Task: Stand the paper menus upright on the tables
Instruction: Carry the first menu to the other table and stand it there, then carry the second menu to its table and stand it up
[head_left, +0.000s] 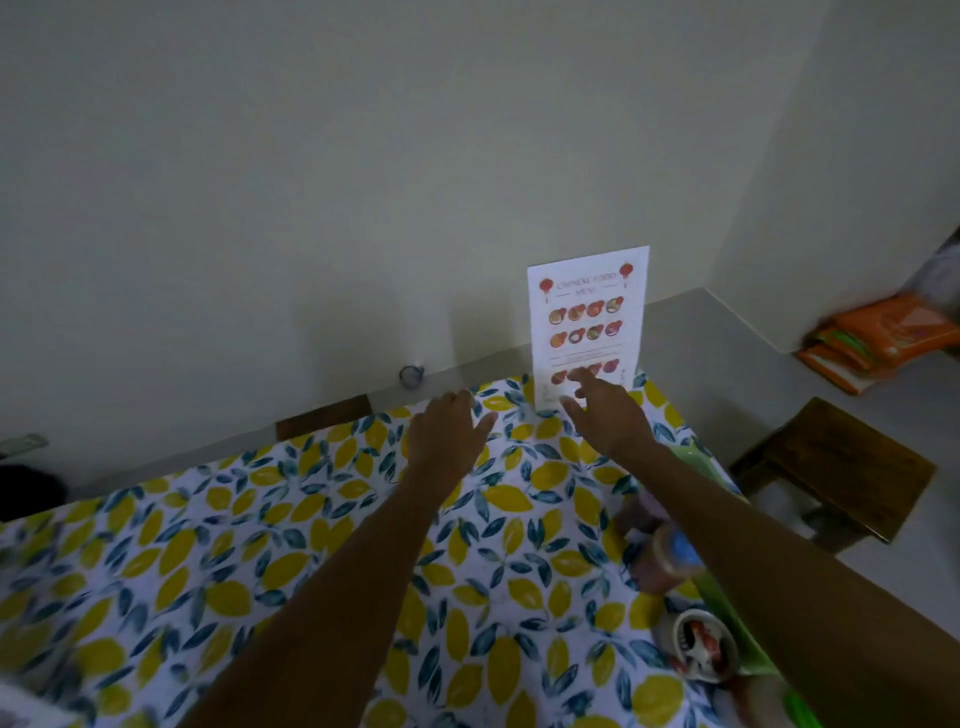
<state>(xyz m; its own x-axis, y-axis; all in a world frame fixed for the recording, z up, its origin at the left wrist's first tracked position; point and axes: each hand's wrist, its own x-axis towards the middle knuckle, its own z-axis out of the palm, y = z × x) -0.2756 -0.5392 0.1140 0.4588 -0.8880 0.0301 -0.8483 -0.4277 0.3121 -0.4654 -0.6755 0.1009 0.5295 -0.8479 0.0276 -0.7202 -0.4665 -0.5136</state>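
Note:
A white paper menu (589, 317) with red lanterns and small food pictures stands upright at the far right corner of the table (291, 545), which wears a lemon-print cloth. My right hand (605, 410) reaches to the menu's lower edge, fingers spread, fingertips at or just in front of the paper. Whether they touch it I cannot tell. My left hand (447, 434) hovers flat over the cloth to the left of the menu, fingers apart, holding nothing.
A green tray (727, 603) with a jar (675, 558) and a small round container (701, 644) sits at the table's right edge under my right forearm. A wooden stool (841, 467) stands right of the table. Orange packets (878, 338) lie on the floor by the wall.

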